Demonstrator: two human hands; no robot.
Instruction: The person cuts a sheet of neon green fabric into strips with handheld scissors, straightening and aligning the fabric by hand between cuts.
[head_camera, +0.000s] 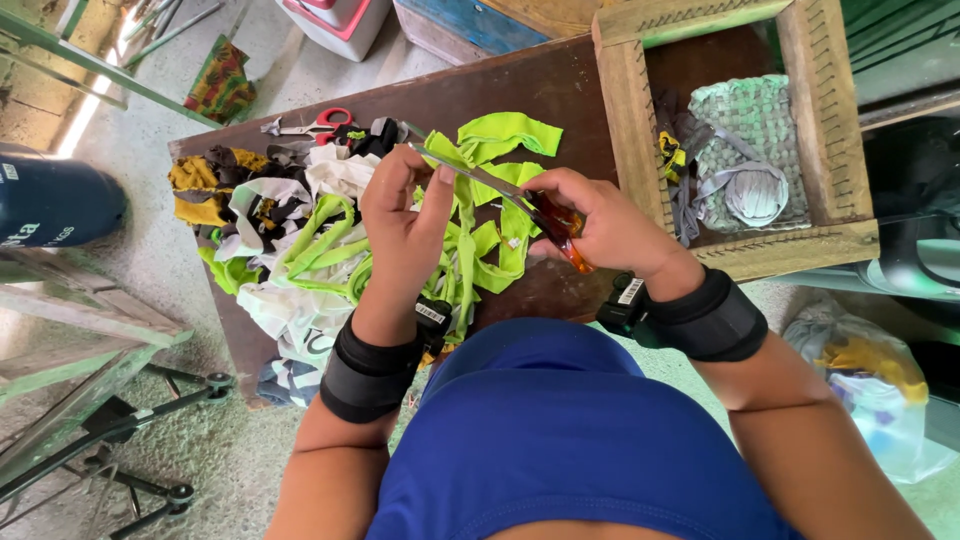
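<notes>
Looking down from the head camera, we list what lies below us.

Right hand: our right hand (610, 228) is closed around the orange handles of a pair of scissors (520, 200), fingers clamped on them.
Scissors: the long metal blades run up and to the left from the handles, ending near the thumb of our other hand; we cannot tell whether the blades are parted.
Left hand: our left hand (400, 225) has thumb and fingers pinched together on a lime-green fabric strip (462, 250), right where the blade tip reaches.
Strip: it hangs from the pinch down into the pile, above the middle of the bench.
Wristbands: 2 black bands, 1 on each wrist, each with a small black unit.
Fabric pile: lime-green, white, black and mustard scraps (300, 240) lie heaped on the bench, under and to the left of our hands.
Bench: a dark brown wooden bench (560, 90) bears the pile.
Second scissors: red-handled scissors (310, 125) lie at the far edge of the bench, beyond the pile.
Frame: a square wooden frame (625, 110) stands just to the right of our right hand, with a woven green and grey mat (750, 140) inside it.
Floor: a blue cylinder (50, 200) lies at the far left, and a clear plastic bag (870, 380) at the lower right.
</notes>
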